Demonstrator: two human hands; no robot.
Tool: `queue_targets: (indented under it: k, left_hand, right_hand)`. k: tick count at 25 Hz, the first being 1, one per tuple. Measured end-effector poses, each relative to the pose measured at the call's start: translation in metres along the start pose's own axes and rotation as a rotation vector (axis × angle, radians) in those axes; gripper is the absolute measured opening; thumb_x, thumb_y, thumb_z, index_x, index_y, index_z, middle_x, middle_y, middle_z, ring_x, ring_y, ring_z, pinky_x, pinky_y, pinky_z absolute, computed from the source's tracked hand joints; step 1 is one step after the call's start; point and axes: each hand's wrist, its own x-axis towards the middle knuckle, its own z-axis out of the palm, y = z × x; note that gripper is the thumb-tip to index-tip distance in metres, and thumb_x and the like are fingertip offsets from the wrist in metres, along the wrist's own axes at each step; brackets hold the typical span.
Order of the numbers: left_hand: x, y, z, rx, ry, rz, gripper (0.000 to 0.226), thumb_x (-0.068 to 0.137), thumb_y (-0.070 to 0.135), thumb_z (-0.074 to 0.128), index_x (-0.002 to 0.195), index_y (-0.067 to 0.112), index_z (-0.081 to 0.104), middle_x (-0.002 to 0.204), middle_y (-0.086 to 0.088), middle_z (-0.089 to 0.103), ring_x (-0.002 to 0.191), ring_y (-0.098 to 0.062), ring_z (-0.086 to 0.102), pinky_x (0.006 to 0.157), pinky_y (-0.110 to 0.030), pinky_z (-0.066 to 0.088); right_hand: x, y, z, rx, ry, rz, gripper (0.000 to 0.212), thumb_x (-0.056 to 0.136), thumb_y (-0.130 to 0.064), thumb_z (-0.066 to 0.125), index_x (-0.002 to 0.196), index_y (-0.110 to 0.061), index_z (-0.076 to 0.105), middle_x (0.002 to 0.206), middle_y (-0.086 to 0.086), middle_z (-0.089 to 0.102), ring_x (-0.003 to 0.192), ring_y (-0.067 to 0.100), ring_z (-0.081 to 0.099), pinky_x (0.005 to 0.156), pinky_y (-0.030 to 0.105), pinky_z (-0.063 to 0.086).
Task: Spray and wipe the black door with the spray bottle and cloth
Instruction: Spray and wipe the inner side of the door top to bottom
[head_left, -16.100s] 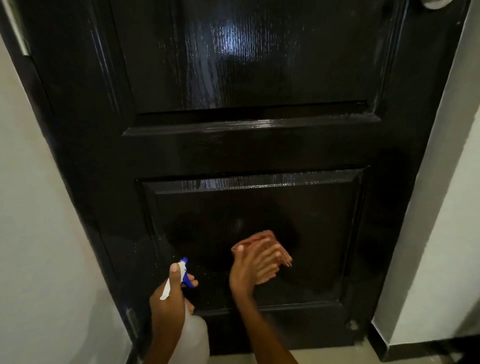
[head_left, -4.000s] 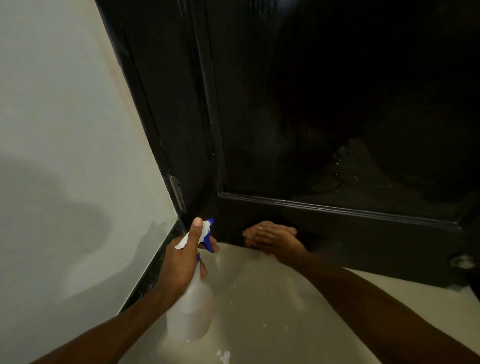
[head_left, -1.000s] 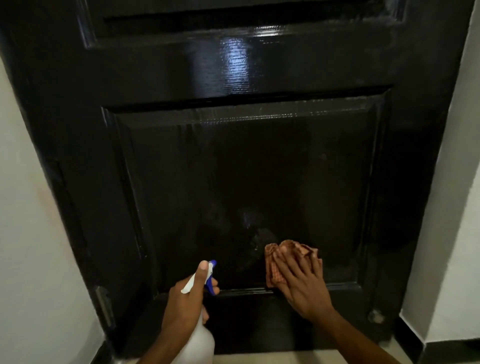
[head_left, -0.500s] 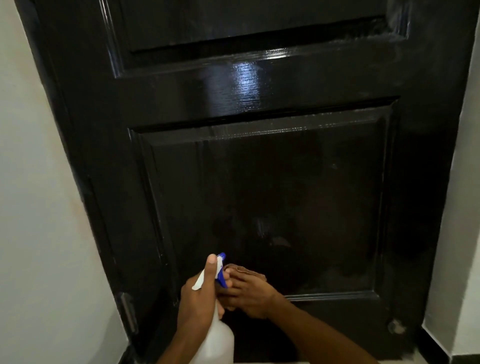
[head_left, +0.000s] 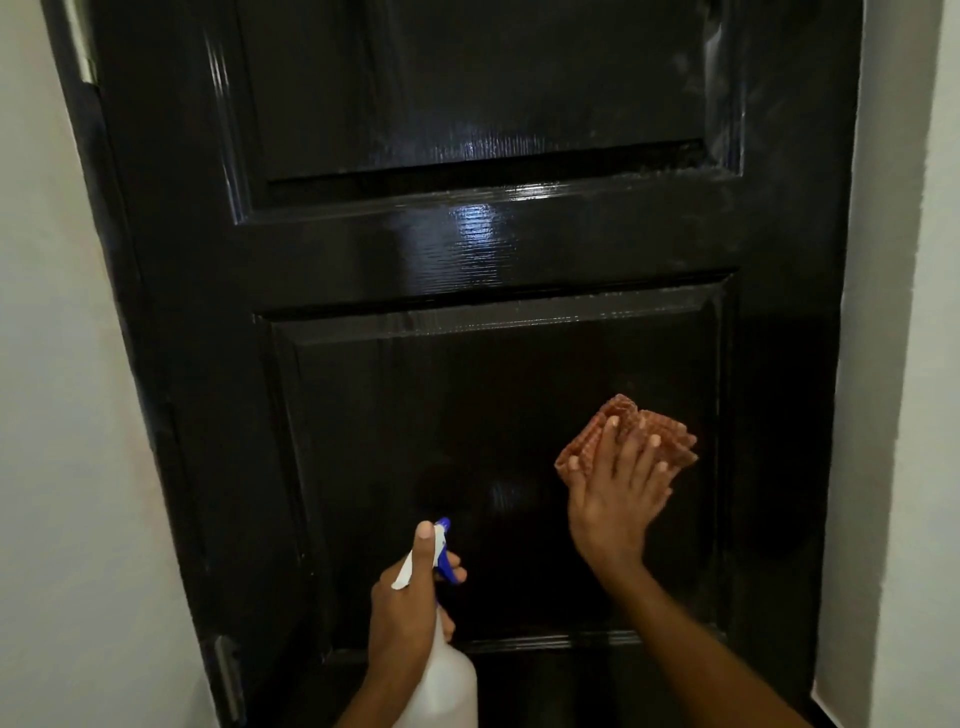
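- Right hand (head_left: 613, 499), fingers spread flat, presses an orange checked cloth (head_left: 636, 439) against the door's lower panel, right of centre.
- Left hand (head_left: 405, 618) grips the neck of a white spray bottle (head_left: 447, 686), thumb up along the head, blue nozzle pointing at the panel, w/ one finger curled at the blue trigger.
- Bottle is held upright, just in front of the panel's lower edge, apart from the cloth.
- Black door (head_left: 467, 249) fills the frame, glossy, w/ light glare on the middle rail.
- Pale walls (head_left: 62, 415) on both sides; hinge (head_left: 228, 680) at btm left.

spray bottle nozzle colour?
Blue nozzle on a white spray bottle, head view.
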Motion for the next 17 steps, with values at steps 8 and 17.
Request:
queue_targets:
  k: [8,17]
  left_hand:
    - [-0.002,-0.005,-0.023,0.066,0.022,0.005,0.072,0.078,0.073,0.036,0.084,0.012,0.074,0.07,-0.019,0.072,0.062,-0.032,0.068,0.055,-0.031,0.052]
    - [-0.023,-0.044,0.034,0.108,-0.139,-0.002,0.069,0.087,0.065,0.032,0.08,0.009,0.072,0.08,-0.005,0.074,0.053,-0.03,0.06,0.049,-0.032,0.051]
  right_hand:
    - [-0.084,-0.056,0.075,-0.378,-0.466,-1.2,0.066,0.095,-0.046,0.056,0.156,-0.031,0.037,0.162,0.0,0.038,0.153,0.027,0.025,0.124,0.046,-0.019]
    - [-0.097,0.187,0.003,-0.317,-0.463,-0.405,0.075,0.102,-0.046,0.035,0.164,-0.03,-0.003,0.168,0.006,0.02,0.155,0.031,0.012,0.126,0.049,-0.005]
